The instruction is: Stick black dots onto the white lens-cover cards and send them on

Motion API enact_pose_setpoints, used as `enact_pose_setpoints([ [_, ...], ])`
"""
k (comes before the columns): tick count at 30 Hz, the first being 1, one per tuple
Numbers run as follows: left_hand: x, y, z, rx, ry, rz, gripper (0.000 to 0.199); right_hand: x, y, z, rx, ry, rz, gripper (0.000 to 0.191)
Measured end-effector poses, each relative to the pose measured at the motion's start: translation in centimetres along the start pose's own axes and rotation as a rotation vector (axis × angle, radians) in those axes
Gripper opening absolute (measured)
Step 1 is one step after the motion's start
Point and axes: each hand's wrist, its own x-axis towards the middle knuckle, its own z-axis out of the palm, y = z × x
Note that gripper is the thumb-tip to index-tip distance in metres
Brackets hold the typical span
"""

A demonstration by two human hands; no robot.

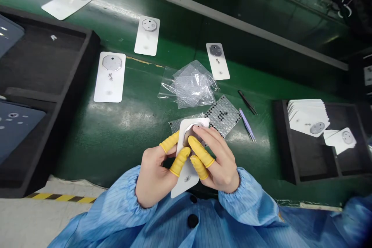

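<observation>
A white phone back cover [186, 180] with a camera ring near its top is held tilted in front of my chest. My left hand [155, 174] grips its left edge, yellow finger cots on thumb and finger. My right hand [222, 164] is closed over the right side, with its yellow-cotted thumb and finger pressed at the camera ring and the other fingers along the top. Whether a small part sits under those fingertips is hidden. Just beyond lies a clear sheet of small black dots [223, 114], with another sheet [177, 124] partly behind the cover.
Clear plastic bags [193, 87] lie on the green bench. Dark tweezers [247, 102] and purple tweezers [247, 124] rest to the right. Several white covers [109, 85] are spread out. Black trays stand at left [69, 77] and right [290, 155], the right one holding stacked covers [308, 112].
</observation>
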Motion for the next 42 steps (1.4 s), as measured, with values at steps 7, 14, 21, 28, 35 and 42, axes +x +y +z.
enact_pose_setpoints([
  [7,0.4,0.2,-0.1,0.14,0.022,0.026,0.01,0.4,-0.1,0.2,-0.007,-0.038,0.045,0.055],
  [14,0.5,-1.3,1.1,-0.078,-0.003,-0.136,0.013,-0.8,0.2,2.5,0.133,0.11,0.17,0.055],
  [21,0.9,-2.3,3.1,-0.07,-0.259,-0.071,0.038,-5.5,4.0,-1.8,0.332,0.328,0.772,0.061],
  [28,0.6,-7.5,1.2,0.69,-0.426,0.289,0.036,-17.4,10.7,-11.6,-0.53,0.186,1.004,0.049],
  [35,-0.3,-7.8,-0.4,0.798,-0.528,0.347,0.043,-2.8,16.5,-6.4,-0.409,0.107,0.732,0.056],
  [42,-0.1,-7.7,-0.1,0.747,-0.513,0.295,0.046,11.3,23.9,-1.8,-0.577,-0.16,1.153,0.098],
])
